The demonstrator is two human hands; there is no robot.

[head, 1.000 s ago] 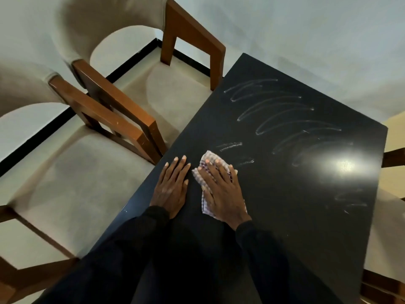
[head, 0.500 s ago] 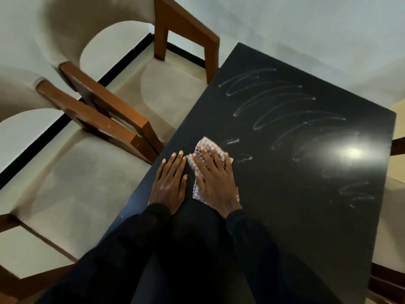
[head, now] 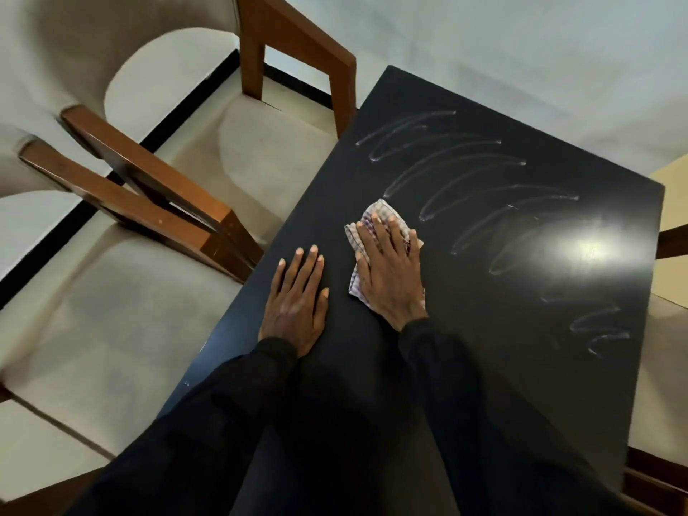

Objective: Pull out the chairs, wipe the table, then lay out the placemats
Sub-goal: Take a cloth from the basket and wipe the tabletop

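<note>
A black glossy table (head: 521, 366) fills the middle and right of the head view, with curved wet wipe streaks (head: 461, 169) across its far half. My right hand (head: 391, 273) lies flat with straight fingers on a checked cloth (head: 379, 214) and presses it to the tabletop. My left hand (head: 298, 303) rests flat on the bare table just left of the cloth, near the table's left edge. Both arms wear black sleeves. No placemats are in view.
Two wooden chairs with beige cushions stand pulled out on the left, a near chair (head: 111, 303) and a far chair (head: 260, 150). Another chair's wooden frame (head: 674, 240) shows at the right edge. A lamp glare (head: 584, 251) shines on the table.
My right hand has slid the cloth away from me and to the right, over the small streaks near it. My left hand has stayed flat in about the same spot.
</note>
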